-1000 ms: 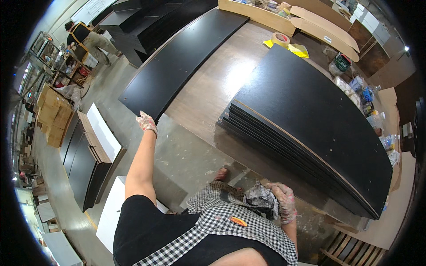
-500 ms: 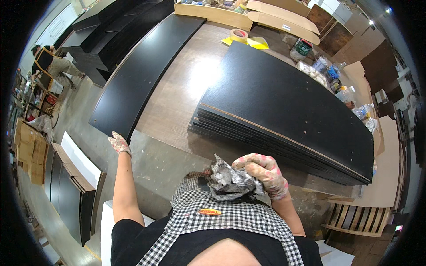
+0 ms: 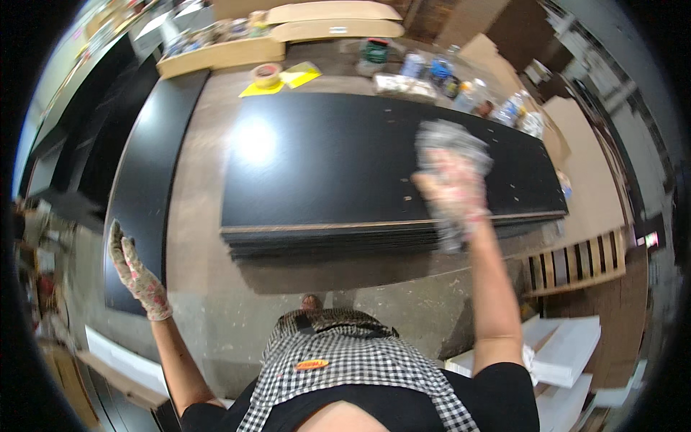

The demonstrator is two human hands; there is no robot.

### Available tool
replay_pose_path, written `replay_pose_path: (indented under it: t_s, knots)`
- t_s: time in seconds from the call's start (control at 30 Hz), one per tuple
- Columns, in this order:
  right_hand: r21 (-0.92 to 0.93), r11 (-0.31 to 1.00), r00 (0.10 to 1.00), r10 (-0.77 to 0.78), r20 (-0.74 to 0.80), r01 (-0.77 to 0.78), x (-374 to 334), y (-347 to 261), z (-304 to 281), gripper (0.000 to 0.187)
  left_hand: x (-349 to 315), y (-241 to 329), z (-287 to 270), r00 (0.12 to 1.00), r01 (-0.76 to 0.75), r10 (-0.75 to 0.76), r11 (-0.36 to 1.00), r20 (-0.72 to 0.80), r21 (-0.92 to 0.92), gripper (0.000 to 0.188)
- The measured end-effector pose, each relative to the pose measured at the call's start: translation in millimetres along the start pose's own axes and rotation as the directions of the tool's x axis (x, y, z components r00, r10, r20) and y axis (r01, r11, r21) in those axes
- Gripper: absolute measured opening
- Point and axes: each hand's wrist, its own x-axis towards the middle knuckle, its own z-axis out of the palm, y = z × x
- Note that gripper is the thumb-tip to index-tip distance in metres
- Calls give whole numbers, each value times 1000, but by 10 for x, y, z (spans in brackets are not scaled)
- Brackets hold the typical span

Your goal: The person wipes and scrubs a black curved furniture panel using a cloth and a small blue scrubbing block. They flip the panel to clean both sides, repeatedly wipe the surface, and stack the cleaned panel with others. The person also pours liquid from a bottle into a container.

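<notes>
A stack of black panels (image 3: 324, 165) lies across the table, its light-brown front edge facing me. My right hand (image 3: 455, 183), in a stained white glove, is over the right part of the top panel, blurred by motion. In it is a crumpled grey rag (image 3: 453, 137), spread under and beyond the fingers; contact with the panel looks likely but is smeared. At the left, my gloved left hand (image 3: 135, 273) has its fingers stretched out beside a single long black panel (image 3: 144, 165). It holds nothing; whether it touches that panel I cannot tell.
Tape (image 3: 266, 73) sits on yellow sheets behind the stack. Bottles (image 3: 439, 70) and a green-labelled jar (image 3: 373, 52) line the far right edge. A wooden tray (image 3: 223, 56) of small items stands at the back. Dark stacked boards (image 3: 101, 137) rise at left; a slatted pallet (image 3: 576, 263) lies right.
My right hand has carried the rag from in front of my apron out onto the stacked panels. My left hand has left the single panel's near end, and the view has turned right.
</notes>
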Motion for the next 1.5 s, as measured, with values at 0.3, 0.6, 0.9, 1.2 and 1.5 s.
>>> replay_pose_path:
  t_s: [0.3,0.6,0.9,1.2,1.5]
  knots:
    - [-259,965,999,-31,44,41,-328,1128,141,54,434,1081,1210,593,-318,454,891,665,-324,37]
    - [62,973,974,-225,26,224,-447,794,112,63,-169,2251,2413,290,-389,507,837,812,-385,40]
    - [-177,577,574,816,69,-798,-1612,5627,108,44,-1254,3061,3234,110,-403,420,847,901,-346,41]
    - [989,128,891,453,5,-70,-240,4839,-265,42,-1508,3340,3277,298,-401,324,896,898,-191,44]
    - [78,978,977,-200,67,195,929,3198,853,71,-645,1677,1832,895,-321,-174,389,410,864,46]
